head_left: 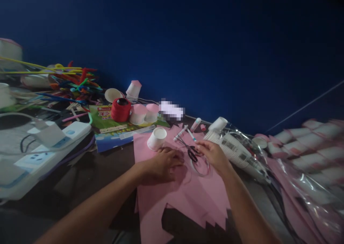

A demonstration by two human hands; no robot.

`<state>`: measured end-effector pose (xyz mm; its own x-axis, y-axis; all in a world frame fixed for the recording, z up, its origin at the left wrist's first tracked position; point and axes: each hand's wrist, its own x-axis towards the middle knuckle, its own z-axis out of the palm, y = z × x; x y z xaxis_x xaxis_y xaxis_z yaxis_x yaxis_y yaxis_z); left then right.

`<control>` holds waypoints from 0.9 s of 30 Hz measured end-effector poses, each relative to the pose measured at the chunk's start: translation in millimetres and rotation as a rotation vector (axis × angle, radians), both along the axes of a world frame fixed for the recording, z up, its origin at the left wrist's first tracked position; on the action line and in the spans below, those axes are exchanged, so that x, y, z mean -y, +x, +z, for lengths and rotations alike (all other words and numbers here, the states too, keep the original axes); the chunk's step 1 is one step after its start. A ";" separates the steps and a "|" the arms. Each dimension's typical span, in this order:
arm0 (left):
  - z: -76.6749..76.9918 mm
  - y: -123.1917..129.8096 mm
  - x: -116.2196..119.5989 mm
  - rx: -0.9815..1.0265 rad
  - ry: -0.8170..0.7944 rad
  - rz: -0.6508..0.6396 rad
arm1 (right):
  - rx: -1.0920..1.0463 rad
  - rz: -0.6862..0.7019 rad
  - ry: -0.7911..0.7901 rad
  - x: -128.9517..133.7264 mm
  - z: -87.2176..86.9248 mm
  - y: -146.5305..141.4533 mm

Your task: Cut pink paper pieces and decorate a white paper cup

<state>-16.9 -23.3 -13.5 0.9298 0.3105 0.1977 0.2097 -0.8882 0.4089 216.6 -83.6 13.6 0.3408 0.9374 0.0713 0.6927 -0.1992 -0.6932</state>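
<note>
My left hand (165, 163) lies on cut pink paper (150, 186), fingers spread and slightly bent, just below a white paper cup (157, 139). My right hand (212, 154) pinches with thumb and forefinger at the black handles of a pair of scissors (191, 153). The scissors' blades point away to the upper left, over the paper. A roll of tape (200, 173) lies flat below the handles, partly behind the right hand. Beside the blades is a slim white pen (191, 135) with a blue-green band.
A red thread spool (120, 110) and pink-topped cups (138, 114) stand behind, on a green packet (100, 125). At left are a white power strip (53, 143) and colourful pipe cleaners (80, 80). Bagged stacked cups (231, 149) and pink-topped cup rows (309, 140) fill the right.
</note>
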 end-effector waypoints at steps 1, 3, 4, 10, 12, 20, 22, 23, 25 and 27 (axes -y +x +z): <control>-0.9 0.9 -0.6 -0.008 -0.012 0.000 | -0.083 0.069 -0.038 15.8 0.2 -6.1; -2.0 2.0 -1.6 -0.060 -0.030 -0.020 | -0.043 0.143 -0.097 39.0 0.3 -20.4; -2.0 2.2 -1.8 -0.077 -0.041 -0.016 | 0.043 0.170 -0.116 46.0 0.1 -28.1; 4.8 2.0 1.5 -0.079 -0.078 0.064 | 0.617 0.165 -0.278 48.7 -1.0 -62.4; 7.7 2.7 3.1 -0.123 -0.087 0.083 | 0.705 0.157 -0.309 45.7 -1.6 -65.2; 4.4 2.9 1.5 -0.149 -0.058 0.066 | 0.632 0.134 -0.336 38.7 -7.2 -66.2; 5.3 3.4 0.8 -0.155 -0.062 0.060 | 0.598 0.132 -0.352 37.9 -7.5 -66.5; 6.3 3.9 0.7 -0.158 -0.064 0.056 | 0.599 0.130 -0.357 37.6 -7.1 -66.4; 8.2 4.9 0.7 -0.161 -0.068 0.050 | 0.622 0.134 -0.362 36.6 -5.4 -65.8; 8.2 5.9 0.9 -0.157 -0.075 0.059 | 0.632 0.152 -0.369 34.4 -3.2 -64.3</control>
